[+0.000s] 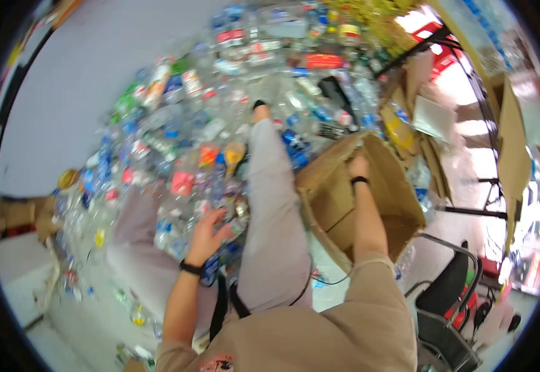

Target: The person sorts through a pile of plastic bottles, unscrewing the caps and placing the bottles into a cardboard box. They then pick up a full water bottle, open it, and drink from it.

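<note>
A large cardboard box (329,217) stands tilted beside my right leg, its mouth facing me. My right forearm reaches across that opening, and my right hand (358,164) is closed at the far upper rim, gripping the cardboard; blur hides the exact fingers. My left hand (208,235) is held out over the bottles to the left of my leg, fingers apart, with nothing visible in it. Around and beyond both hands spreads a big heap of empty plastic bottles (183,183), many with red, blue or green labels and caps.
My stretched leg (270,204) lies among the bottles. Flattened cardboard sheets (511,149) and a metal frame stand at right. A black chair (443,291) is at lower right. A pale wall (96,68) borders the heap on the left, with another cardboard box (31,217) below it.
</note>
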The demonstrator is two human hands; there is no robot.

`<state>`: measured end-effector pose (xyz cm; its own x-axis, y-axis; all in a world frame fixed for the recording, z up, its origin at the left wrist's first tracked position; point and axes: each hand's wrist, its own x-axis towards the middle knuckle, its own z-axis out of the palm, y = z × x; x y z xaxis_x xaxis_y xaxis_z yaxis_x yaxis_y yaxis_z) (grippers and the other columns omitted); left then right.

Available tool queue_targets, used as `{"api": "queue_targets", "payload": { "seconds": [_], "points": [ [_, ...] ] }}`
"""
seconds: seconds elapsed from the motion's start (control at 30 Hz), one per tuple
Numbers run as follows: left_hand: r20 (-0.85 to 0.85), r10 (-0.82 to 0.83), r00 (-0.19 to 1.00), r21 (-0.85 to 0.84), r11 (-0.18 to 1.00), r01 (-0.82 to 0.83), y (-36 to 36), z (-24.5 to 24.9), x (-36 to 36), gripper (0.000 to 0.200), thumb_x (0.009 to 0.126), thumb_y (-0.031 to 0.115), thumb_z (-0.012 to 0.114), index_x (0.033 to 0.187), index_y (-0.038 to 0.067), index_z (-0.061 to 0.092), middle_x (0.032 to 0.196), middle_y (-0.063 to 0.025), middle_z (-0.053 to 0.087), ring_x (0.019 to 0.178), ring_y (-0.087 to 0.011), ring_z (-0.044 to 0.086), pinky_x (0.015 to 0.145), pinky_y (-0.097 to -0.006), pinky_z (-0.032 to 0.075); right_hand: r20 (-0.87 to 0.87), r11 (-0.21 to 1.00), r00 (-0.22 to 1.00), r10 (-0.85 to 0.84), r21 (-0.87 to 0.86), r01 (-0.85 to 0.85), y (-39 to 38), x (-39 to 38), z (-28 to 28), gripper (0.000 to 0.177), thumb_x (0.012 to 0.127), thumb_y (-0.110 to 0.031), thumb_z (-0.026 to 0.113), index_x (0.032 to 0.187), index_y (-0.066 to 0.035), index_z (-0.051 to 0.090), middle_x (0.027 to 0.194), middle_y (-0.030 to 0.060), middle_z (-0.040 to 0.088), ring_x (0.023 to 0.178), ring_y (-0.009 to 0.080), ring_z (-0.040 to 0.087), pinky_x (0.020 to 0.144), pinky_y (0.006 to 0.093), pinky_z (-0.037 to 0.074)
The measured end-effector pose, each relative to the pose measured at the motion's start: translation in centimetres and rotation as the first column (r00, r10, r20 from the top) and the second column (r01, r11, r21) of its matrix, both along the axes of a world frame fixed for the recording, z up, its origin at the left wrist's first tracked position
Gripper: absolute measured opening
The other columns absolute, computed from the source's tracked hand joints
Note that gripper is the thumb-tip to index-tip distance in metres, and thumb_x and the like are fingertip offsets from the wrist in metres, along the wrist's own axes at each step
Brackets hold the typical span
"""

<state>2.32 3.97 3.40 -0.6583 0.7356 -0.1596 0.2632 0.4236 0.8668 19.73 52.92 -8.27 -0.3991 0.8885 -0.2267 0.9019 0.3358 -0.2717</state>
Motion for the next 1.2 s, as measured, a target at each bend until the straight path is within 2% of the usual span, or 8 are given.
{"api": "queue_targets", "payload": {
  "seconds": [0.1, 0.4, 0.53, 0.73, 0.8, 0.93, 1.0, 1.2],
  "points": [
    [0.053, 0.036, 0.998, 0.015, 0.999, -0.037, -0.3, 0.5, 0.0, 0.036, 0.085, 0.012, 0.069, 0.117, 0.001, 0.060, 0.100, -0.0149, 0.063, 0.090, -0.0288, 0.065, 0.078, -0.0371, 0.052, -0.366, 0.970, 0.929, 0.061, 0.240, 0.031, -1.4, 1.3, 2.4, 0.044, 0.081, -0.023, 0.068, 0.119, -0.004, 0.059, 0.098, 0.0190, 0.069, 0.089, 0.0335, 0.067, 0.080, 0.0414, 0.053],
    [0.005, 0.112, 0.994, -0.015, 0.994, -0.112, -2.6, -4.5, 0.1, 0.032, 0.085, 0.017, 0.067, 0.112, 0.000, 0.062, 0.100, -0.0153, 0.066, 0.082, -0.0264, 0.065, 0.073, -0.0363, 0.052, -0.711, 0.946, 0.703, 0.007, -0.224, -0.235, -20.6, -5.6, 16.1, 0.022, 0.090, -0.019, 0.066, 0.104, -0.003, 0.064, 0.077, 0.0012, 0.063, 0.065, 0.0086, 0.055, 0.057, 0.0244, 0.044],
    [0.046, 0.162, 0.986, -0.002, 0.987, -0.163, -3.3, -3.5, 0.0, 0.031, 0.085, 0.017, 0.067, 0.110, 0.000, 0.063, 0.098, -0.0157, 0.066, 0.081, -0.0260, 0.065, 0.073, -0.0363, 0.052, -0.556, 0.550, 0.821, -0.131, -0.729, -0.406, -28.6, -12.0, 12.6, 0.031, 0.091, -0.026, 0.065, 0.112, -0.003, 0.059, 0.087, 0.0042, 0.065, 0.072, 0.0116, 0.063, 0.054, 0.0262, 0.048],
    [0.040, 0.245, 0.969, 0.050, 0.968, -0.247, -5.1, -4.1, -0.7, 0.028, 0.084, 0.016, 0.067, 0.108, 0.000, 0.065, 0.097, -0.0162, 0.066, 0.080, -0.0267, 0.065, 0.072, -0.0367, 0.052, -0.478, 0.538, 0.859, -0.184, -0.781, -0.319, -35.9, -19.5, -0.5, 0.039, 0.089, -0.034, 0.066, 0.115, -0.006, 0.059, 0.096, 0.0042, 0.067, 0.081, 0.0149, 0.066, 0.063, 0.0303, 0.052],
    [-0.060, 0.277, 0.959, 0.002, 0.961, -0.277, -4.6, -3.3, -0.9, 0.026, 0.084, 0.013, 0.066, 0.107, 0.002, 0.065, 0.096, -0.0167, 0.065, 0.080, -0.0281, 0.066, 0.072, -0.0377, 0.052, -0.413, 0.803, 0.864, 0.287, -0.388, -0.452, -37.5, -21.2, -7.1, 0.040, 0.085, -0.036, 0.069, 0.108, -0.003, 0.064, 0.092, 0.0079, 0.069, 0.081, 0.0188, 0.067, 0.065, 0.0329, 0.052],
    [0.045, 0.496, 0.867, 0.207, 0.844, -0.494, -4.5, -1.2, -2.2, 0.020, 0.084, 0.009, 0.063, 0.103, 0.002, 0.065, 0.096, -0.0162, 0.065, 0.084, -0.0300, 0.065, 0.075, -0.0385, 0.052, -0.269, 0.381, 0.897, 0.352, -0.833, -0.400, -41.9, -24.3, -8.6, 0.041, 0.082, -0.041, 0.070, 0.079, 0.000, 0.069, 0.082, 0.0107, 0.070, 0.077, 0.0213, 0.067, 0.067, 0.0380, 0.051],
    [0.024, 0.527, 0.849, 0.166, 0.836, -0.524, -4.8, -0.2, -2.8, 0.019, 0.085, 0.008, 0.063, 0.102, 0.001, 0.064, 0.097, -0.0148, 0.064, 0.085, -0.0300, 0.064, 0.075, -0.0367, 0.051, -0.588, 0.256, 0.645, 0.488, -0.610, -0.750, -44.0, -23.2, -9.4, 0.037, 0.085, -0.038, 0.067, 0.083, -0.001, 0.068, 0.073, 0.0049, 0.066, 0.062, 0.0204, 0.062, 0.059, 0.0361, 0.048],
    [0.032, 0.641, 0.767, 0.246, 0.739, -0.627, -5.7, 0.9, -4.5, 0.017, 0.087, 0.008, 0.062, 0.103, 0.001, 0.063, 0.097, -0.0111, 0.063, 0.087, -0.0224, 0.063, 0.075, -0.0313, 0.050, -0.334, 0.108, 0.934, -0.126, -0.941, -0.322, -49.6, -24.1, -10.3, 0.036, 0.087, -0.037, 0.066, 0.085, -0.001, 0.068, 0.070, 0.0027, 0.063, 0.058, 0.0195, 0.059, 0.055, 0.0349, 0.046]
  ]
}}
